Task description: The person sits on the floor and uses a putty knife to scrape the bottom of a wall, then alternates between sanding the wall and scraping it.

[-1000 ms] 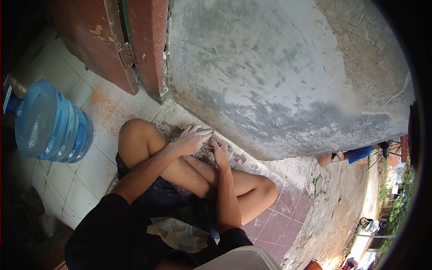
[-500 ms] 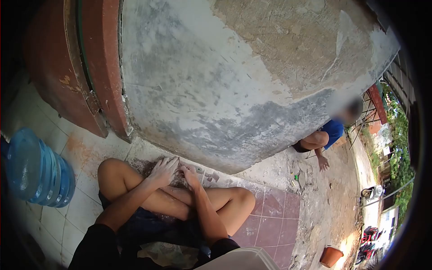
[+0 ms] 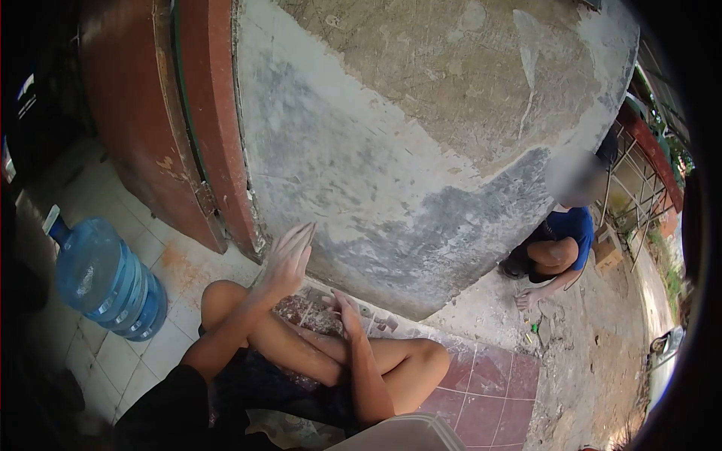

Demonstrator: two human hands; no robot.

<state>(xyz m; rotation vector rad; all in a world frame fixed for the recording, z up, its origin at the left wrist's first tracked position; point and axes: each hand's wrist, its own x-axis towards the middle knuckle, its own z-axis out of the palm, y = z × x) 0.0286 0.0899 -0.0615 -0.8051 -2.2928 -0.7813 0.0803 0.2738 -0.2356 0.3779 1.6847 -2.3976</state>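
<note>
My left hand (image 3: 289,261) is raised before the lower part of the plastered wall (image 3: 353,188), fingers straight and close together, with nothing visible in it. Pale dust coats its back. Lower down, my right hand (image 3: 347,313) hovers near the foot of the wall beside my crossed shins, its fingers loosely stretched and apart. Between the hands and my legs lies floor tile strewn with whitish crumbs and dust (image 3: 320,319). The wall is patchy, with grey smears, whitish plaster and a bare brownish area higher up.
A blue water jug (image 3: 113,278) stands on white tiles at left, near a red-brown door frame (image 3: 214,128). To the right, another person (image 3: 568,233) in blue crouches against the wall, one hand on the ground. Dark red tiles (image 3: 481,391) border rough concrete.
My left hand has lifted from the floor beside my right hand up to the wall. My right hand's fingers have opened out. The view has shifted, and the other person's hand has come in closer.
</note>
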